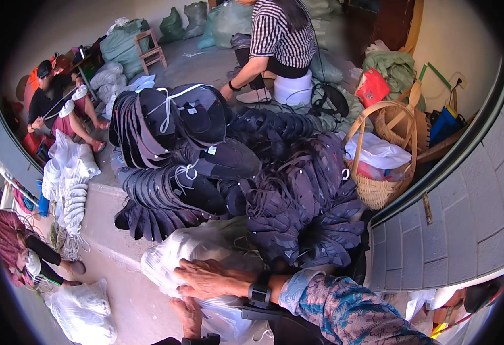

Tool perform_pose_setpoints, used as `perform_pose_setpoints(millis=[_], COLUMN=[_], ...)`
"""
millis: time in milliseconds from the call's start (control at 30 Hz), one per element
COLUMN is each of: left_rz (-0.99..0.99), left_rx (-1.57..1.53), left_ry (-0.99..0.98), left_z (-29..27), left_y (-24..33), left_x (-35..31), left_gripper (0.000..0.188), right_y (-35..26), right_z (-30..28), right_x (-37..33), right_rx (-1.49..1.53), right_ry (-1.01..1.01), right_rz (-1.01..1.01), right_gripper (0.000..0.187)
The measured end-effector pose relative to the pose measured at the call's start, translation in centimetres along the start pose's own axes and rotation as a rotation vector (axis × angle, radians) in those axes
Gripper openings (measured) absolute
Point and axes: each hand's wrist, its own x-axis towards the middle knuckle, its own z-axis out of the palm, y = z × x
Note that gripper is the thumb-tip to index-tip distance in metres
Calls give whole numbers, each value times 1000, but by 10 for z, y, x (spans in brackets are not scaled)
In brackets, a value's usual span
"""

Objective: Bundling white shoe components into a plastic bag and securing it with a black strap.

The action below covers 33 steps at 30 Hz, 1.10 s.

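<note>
In front of me is a bulging white translucent plastic bag (174,247), its contents hidden. My right hand (212,279) reaches across it from the right, fingers bent and gathered on the plastic. Just below, my left hand (187,316) has its fingers curled at the bag's lower edge, partly covered. Beyond the bag lies a heap of black shoe uppers (304,224), nested in curved rows. Stacked bundles of them (148,126) at the left are tied with white string (187,172).
A wicker basket (381,192) holding plastic bags stands at the right, beside a grey tiled ledge (436,230). A person in a checked shirt (283,37) sits on a white stool (293,89). Two other people sit at the left. White bundles (71,172) and large sacks (127,46) lie around.
</note>
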Motion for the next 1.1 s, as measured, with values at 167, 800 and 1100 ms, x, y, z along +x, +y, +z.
perform_pose_setpoints(millis=[167, 800, 1100], left_rz=[-94, -159, -200], left_rx=[67, 307, 177], left_ry=[178, -46, -100], left_z=[-2, -29, -19], left_y=[9, 35, 38], left_x=[-1, -56, -52], left_gripper=[40, 29, 27], right_y=[5, 13, 151], right_z=[-4, -134, -128], right_x=[-11, -53, -76], right_rx=[-86, 99, -204], right_ry=[-82, 754, 703], right_rz=[-143, -83, 568], right_gripper=[23, 15, 24])
